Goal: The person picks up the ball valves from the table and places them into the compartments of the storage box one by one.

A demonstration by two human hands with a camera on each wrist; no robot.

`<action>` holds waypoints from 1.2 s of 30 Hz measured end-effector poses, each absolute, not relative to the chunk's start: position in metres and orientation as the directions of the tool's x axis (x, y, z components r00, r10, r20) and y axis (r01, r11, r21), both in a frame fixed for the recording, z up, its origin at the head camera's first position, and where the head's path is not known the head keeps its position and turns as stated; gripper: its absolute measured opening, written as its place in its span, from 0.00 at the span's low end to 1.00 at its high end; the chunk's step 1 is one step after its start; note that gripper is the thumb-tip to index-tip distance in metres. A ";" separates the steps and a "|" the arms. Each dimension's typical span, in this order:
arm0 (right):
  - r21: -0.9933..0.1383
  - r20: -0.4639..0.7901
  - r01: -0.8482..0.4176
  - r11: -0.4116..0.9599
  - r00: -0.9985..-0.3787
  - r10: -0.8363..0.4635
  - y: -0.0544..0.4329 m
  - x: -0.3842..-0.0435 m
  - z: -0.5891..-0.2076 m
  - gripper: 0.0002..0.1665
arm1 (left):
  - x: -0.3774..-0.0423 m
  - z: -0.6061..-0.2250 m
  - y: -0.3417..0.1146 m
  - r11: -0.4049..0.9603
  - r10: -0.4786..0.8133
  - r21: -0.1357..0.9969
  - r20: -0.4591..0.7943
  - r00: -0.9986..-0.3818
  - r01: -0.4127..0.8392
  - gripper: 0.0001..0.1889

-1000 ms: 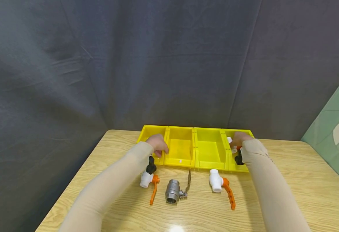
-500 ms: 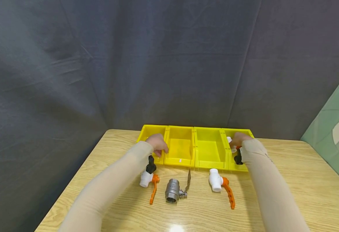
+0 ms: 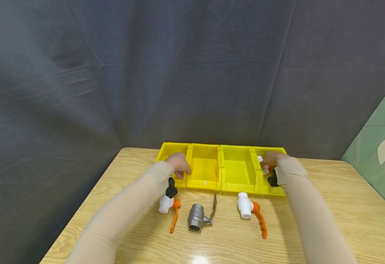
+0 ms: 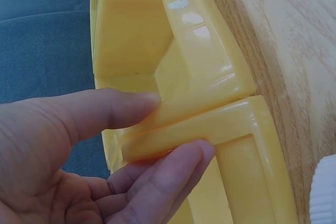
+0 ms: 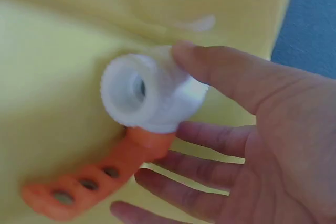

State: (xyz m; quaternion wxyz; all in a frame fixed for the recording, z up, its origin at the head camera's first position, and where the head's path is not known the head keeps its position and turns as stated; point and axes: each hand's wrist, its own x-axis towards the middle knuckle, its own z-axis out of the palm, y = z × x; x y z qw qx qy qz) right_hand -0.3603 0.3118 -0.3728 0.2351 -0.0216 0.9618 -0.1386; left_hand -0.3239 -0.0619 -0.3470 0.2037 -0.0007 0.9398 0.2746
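Four-sided yellow bins stand joined in a row. My left hand pinches the adjoining walls of the two leftmost yellow bins, thumb on one side and fingers on the other. Inside the rightmost bin, my right hand holds a white plastic ball valve between thumb and fingers. Its orange lever points away from the palm. A black handle lies near that hand in the same bin; the sleeve partly covers this area.
On the wooden table before the bins lie a white valve with orange lever, a metal ball valve and another white valve with a black handle beside it. A dark curtain hangs behind.
The right wrist and forearm have shifted slightly to the right, showing more of the rightmost bin's front corner. The left hand and the valves on the table stay in place.
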 end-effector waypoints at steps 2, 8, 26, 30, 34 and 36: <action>-0.289 -0.446 0.029 0.957 -0.888 -0.107 0.313 -0.358 -0.368 0.19 | -0.324 -0.347 -0.062 0.848 0.111 0.517 -0.385 -0.916 -0.115 0.14; -0.384 -0.408 0.053 0.922 -0.905 -0.118 0.317 -0.348 -0.349 0.33 | -0.325 -0.348 -0.061 0.850 0.117 0.517 -0.377 -0.919 -0.104 0.15; -0.517 -0.264 -0.049 0.855 -0.941 -0.214 0.316 -0.314 -0.304 0.36 | -0.326 -0.347 -0.063 0.856 0.124 0.509 -0.368 -0.922 -0.088 0.14; -0.535 -0.248 -0.061 0.842 -0.942 -0.225 0.315 -0.304 -0.302 0.36 | -0.326 -0.348 -0.063 0.854 0.118 0.512 -0.374 -0.920 -0.098 0.14; -0.526 -0.221 -0.094 0.845 -0.945 -0.242 0.310 -0.293 -0.299 0.33 | -0.327 -0.348 -0.063 0.851 0.116 0.515 -0.376 -0.919 -0.103 0.14; -0.519 -0.200 -0.116 0.847 -0.947 -0.253 0.307 -0.286 -0.298 0.32 | -0.327 -0.348 -0.063 0.852 0.117 0.513 -0.377 -0.919 -0.102 0.14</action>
